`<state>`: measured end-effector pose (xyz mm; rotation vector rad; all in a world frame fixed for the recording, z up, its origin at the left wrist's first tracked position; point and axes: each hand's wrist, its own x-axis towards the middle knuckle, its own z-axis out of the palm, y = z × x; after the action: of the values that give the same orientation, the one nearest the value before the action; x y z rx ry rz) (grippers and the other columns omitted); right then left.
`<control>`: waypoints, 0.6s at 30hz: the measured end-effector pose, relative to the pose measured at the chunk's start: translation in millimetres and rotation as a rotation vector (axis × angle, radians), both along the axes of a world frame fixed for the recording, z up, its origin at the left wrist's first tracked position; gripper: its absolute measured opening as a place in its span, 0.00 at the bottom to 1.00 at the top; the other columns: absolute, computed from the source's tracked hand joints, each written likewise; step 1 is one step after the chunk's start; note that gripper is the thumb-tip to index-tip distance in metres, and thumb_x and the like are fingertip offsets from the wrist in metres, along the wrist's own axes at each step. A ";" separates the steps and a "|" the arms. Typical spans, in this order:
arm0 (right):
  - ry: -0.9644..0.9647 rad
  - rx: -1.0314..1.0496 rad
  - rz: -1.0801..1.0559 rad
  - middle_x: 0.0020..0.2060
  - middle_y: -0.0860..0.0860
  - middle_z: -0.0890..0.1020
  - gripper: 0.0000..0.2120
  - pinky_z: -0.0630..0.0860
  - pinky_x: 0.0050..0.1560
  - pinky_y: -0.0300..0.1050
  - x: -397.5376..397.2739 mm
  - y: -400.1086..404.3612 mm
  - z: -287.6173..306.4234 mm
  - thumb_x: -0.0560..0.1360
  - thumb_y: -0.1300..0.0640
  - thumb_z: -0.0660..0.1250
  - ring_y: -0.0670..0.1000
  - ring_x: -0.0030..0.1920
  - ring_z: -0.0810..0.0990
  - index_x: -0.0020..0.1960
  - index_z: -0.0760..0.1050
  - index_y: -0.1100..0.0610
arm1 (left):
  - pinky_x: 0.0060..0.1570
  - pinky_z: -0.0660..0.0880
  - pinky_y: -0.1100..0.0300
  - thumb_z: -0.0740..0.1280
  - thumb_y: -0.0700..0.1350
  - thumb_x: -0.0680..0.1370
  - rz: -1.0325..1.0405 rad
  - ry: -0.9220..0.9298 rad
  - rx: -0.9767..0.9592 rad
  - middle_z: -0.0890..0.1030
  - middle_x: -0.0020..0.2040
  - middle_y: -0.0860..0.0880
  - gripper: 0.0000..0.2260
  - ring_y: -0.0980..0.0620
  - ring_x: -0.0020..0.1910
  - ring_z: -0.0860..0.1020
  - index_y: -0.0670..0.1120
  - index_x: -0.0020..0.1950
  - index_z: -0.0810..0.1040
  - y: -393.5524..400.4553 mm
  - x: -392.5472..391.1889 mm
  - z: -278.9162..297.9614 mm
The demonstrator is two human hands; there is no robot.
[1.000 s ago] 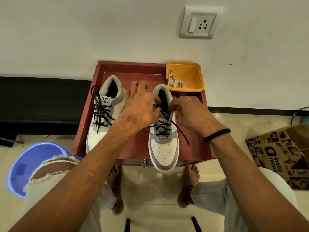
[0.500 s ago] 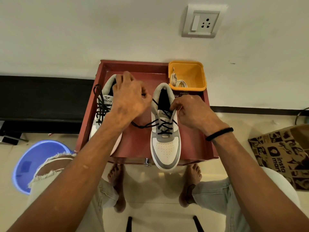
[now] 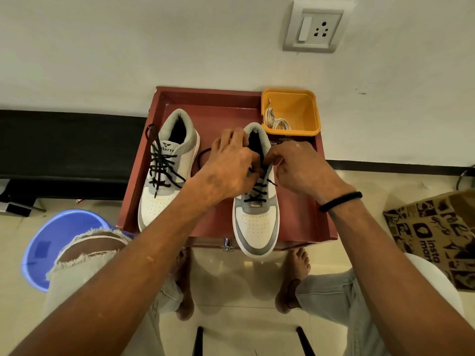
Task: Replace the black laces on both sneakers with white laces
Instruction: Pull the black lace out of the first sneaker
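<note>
White wall [image 3: 128, 47] with a socket [image 3: 314, 28], dark skirting [image 3: 64, 145], glossy cream floor [image 3: 231, 291], possibly tiled.

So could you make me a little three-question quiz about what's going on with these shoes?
1. True or false: the white laces are already threaded into a shoe.
2. Which shoe are both hands working on: A) the one beside the orange tub, B) the one farther from it?
3. What colour is the tray under the shoes?

Key:
1. False; they lie in the tub.
2. A; the left hand and right hand are at the right shoe, not the left shoe.
3. Red-brown.
</note>
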<state>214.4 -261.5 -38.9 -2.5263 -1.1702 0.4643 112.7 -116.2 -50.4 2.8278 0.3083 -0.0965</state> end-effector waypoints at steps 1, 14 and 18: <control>-0.003 -0.003 0.001 0.58 0.51 0.83 0.19 0.76 0.56 0.40 0.2 0.3 0.0 0.76 0.69 0.67 0.51 0.58 0.82 0.62 0.82 0.53 | 0.71 0.62 0.45 0.70 0.53 0.77 0.012 -0.002 -0.008 0.66 0.64 0.46 0.11 0.43 0.69 0.61 0.54 0.59 0.83 1.5 -0.1 3.0; 0.124 0.091 -0.065 0.41 0.46 0.84 0.11 0.72 0.38 0.28 -4.2 1.5 4.6 0.79 0.58 0.69 0.42 0.39 0.81 0.60 0.84 0.51 | 0.56 0.79 0.48 0.72 0.59 0.76 0.310 0.018 0.017 0.78 0.50 0.46 0.19 0.45 0.63 0.73 0.45 0.36 0.82 48.9 -22.2 33.1; 0.144 0.033 -0.006 0.35 0.43 0.81 0.05 0.79 0.41 0.36 -12.1 9.4 4.7 0.77 0.53 0.74 0.42 0.35 0.80 0.52 0.86 0.51 | 0.51 0.80 0.50 0.72 0.58 0.77 0.285 -0.141 -0.035 0.80 0.44 0.50 0.16 0.49 0.50 0.79 0.46 0.40 0.80 39.6 -15.5 23.7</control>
<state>202.3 -252.2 -34.3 -2.4234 -1.1077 0.6095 97.2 -76.7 -26.7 2.7059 0.6641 0.1559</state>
